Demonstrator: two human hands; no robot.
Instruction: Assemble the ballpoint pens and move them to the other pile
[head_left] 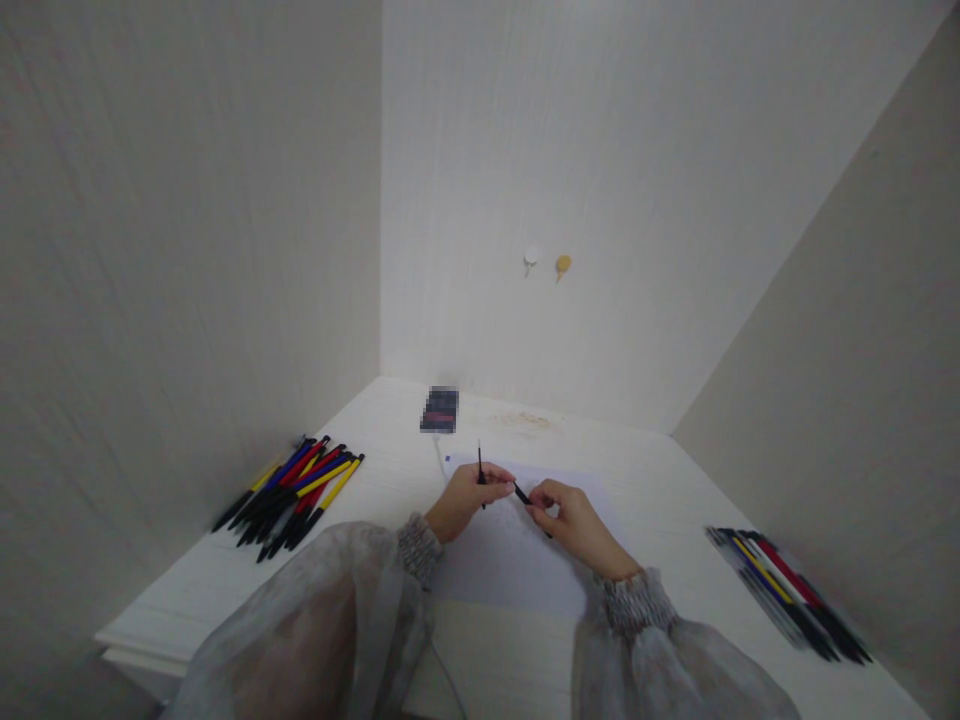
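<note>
My left hand [475, 492] is closed, pinching a thin dark pen refill [480, 460] that stands nearly upright with a pale upper end. My right hand [568, 517] pinches a short black pen barrel [523, 494], which slants down to the right under the fingers. The barrel's upper end meets my left fingertips; whether they grip it too I cannot tell. Both hands are over a white sheet of paper [510, 580] on the table.
At the left lies a loose pile of pens [300, 495] in several colours. A neater row of pens [787, 595] is at the right edge. A blurred dark object [440, 410] stands near the back wall, with a pale cable nearby. Walls enclose the white table [495, 665].
</note>
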